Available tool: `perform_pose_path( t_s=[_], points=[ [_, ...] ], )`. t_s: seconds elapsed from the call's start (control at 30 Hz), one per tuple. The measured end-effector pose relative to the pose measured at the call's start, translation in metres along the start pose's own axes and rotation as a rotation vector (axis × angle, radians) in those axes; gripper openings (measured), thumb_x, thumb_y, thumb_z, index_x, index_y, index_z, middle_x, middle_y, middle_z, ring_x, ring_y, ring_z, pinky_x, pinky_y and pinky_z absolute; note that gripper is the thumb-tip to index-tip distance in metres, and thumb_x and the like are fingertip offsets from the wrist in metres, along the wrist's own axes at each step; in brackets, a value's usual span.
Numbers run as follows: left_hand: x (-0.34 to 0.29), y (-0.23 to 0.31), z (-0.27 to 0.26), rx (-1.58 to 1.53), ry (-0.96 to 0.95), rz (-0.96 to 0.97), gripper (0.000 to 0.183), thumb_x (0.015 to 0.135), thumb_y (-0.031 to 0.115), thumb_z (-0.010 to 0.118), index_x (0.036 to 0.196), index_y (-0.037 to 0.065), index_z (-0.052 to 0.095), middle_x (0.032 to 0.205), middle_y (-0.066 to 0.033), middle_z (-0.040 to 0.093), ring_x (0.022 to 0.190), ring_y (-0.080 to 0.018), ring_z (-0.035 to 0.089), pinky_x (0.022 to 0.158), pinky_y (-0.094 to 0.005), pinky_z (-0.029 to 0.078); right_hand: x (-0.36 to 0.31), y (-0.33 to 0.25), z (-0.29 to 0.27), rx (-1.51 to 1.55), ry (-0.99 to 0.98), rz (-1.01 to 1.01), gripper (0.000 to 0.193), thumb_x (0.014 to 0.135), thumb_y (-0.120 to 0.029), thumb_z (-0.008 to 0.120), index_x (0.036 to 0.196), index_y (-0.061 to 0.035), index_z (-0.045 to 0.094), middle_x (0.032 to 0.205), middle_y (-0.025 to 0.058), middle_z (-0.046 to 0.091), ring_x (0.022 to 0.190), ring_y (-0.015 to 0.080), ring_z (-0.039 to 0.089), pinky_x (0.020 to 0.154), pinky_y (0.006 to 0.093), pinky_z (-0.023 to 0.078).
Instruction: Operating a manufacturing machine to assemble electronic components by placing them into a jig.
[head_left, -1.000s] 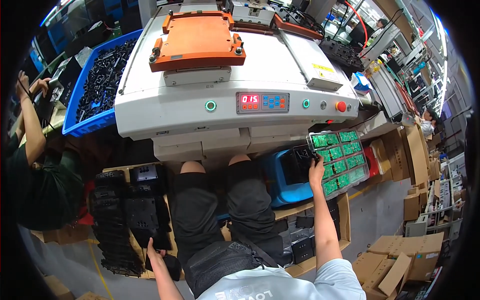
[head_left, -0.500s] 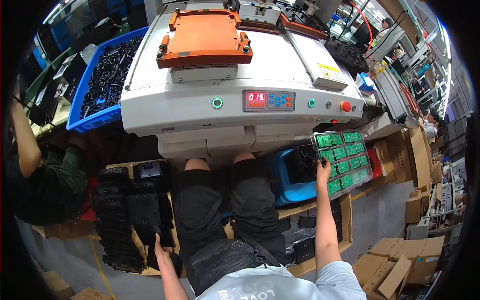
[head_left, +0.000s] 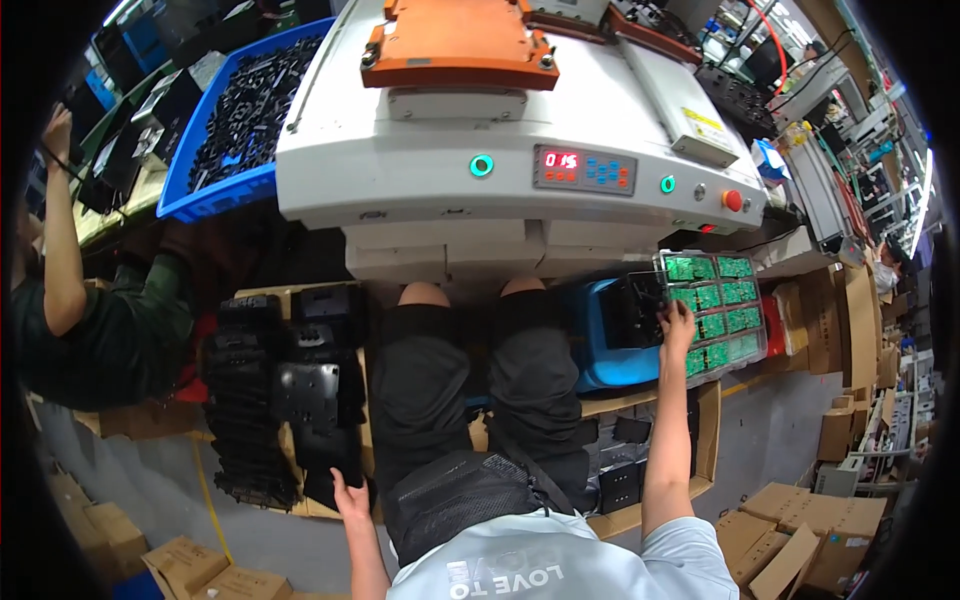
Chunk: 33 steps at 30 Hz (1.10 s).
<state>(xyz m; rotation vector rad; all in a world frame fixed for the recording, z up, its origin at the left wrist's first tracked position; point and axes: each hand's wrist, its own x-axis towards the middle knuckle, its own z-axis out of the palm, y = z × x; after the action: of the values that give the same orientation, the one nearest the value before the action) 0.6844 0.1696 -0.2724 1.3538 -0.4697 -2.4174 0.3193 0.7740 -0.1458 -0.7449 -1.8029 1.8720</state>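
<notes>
My left hand is low on the left, fingers apart, at the near end of a stack of flat black panels. Nothing shows in its grasp, though whether its fingertips touch the lowest panel is unclear. On the right, my right hand has its fingers bent together between a black plastic part and a clear compartment tray. Green circuit boards fill the tray's compartments. What those fingers pinch is too small to make out. The black part rests over a blue stool-like support.
Ahead stands a white machine with an orange fixture and a red button. A blue bin of small black parts is at left, beside a co-worker's arm. Cardboard boxes lie at lower right.
The whole view has shifted, so the machine sits higher and further right. My left hand's fingers have spread by the black panels. My right hand stays by the tray, fingers still bent.
</notes>
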Motion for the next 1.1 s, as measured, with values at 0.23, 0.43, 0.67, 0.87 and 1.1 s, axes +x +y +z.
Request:
perform_pose_path(
  t_s=[0.23,0.43,0.67,0.87,1.1],
  points=[
    [-0.026,0.002,0.009,-0.002,-0.034,-0.044,0.041,0.088,0.027,0.068,0.123,0.013,0.052,0.121,-0.0023,0.059,0.110,-0.0183,0.056,0.088,-0.0383,0.045,0.010,0.014,-0.016,0.175,0.008,0.143,0.036,0.091,-0.012,0.062,0.120,0.0047,0.049,0.112,0.0147,0.056,0.102,0.0225,0.058,0.087,0.0378,0.054],
    [-0.056,0.027,0.037,0.230,0.043,-0.006,0.042,0.087,0.028,0.068,0.123,0.013,0.052,0.117,-0.0043,0.060,0.105,-0.0209,0.059,0.087,-0.0404,0.050,-0.014,-0.016,0.005,0.142,-0.191,0.059,0.044,0.088,-0.015,0.067,0.122,0.0050,0.047,0.112,0.0134,0.057,0.101,0.0219,0.059,0.093,0.0388,0.051],
    [-0.111,0.072,0.067,0.409,0.154,-0.092,0.037,0.087,0.021,0.066,0.112,-0.004,0.056,0.096,-0.0117,0.067,0.085,-0.0250,0.067,0.075,-0.0403,0.056,-0.134,-0.071,0.106,0.065,-0.470,0.186,0.040,0.088,-0.020,0.067,0.119,0.0018,0.052,0.109,0.0120,0.061,0.099,0.0205,0.062,0.084,0.0318,0.053],
    [-0.154,0.080,0.165,0.578,0.009,0.452,0.041,0.091,0.016,0.060,0.127,0.001,0.045,0.114,-0.0102,0.059,0.100,-0.0203,0.059,0.089,-0.0324,0.048,-0.247,-0.106,0.163,-0.174,-0.928,0.197,0.023,0.089,-0.014,0.064,0.108,-0.0022,0.059,0.098,0.0086,0.067,0.092,0.0141,0.064,0.081,0.0253,0.051],
    [-0.143,0.010,0.264,0.733,-0.278,0.408,0.069,0.091,0.014,0.062,0.143,-0.009,0.021,0.140,-0.0164,0.039,0.126,-0.0208,0.040,0.109,-0.0317,0.026,-0.299,-0.118,0.189,-0.083,-0.955,0.177,0.020,0.086,-0.007,0.067,0.105,-0.0031,0.062,0.096,0.0047,0.067,0.090,0.0080,0.062,0.079,0.0205,0.048]
  ],
)
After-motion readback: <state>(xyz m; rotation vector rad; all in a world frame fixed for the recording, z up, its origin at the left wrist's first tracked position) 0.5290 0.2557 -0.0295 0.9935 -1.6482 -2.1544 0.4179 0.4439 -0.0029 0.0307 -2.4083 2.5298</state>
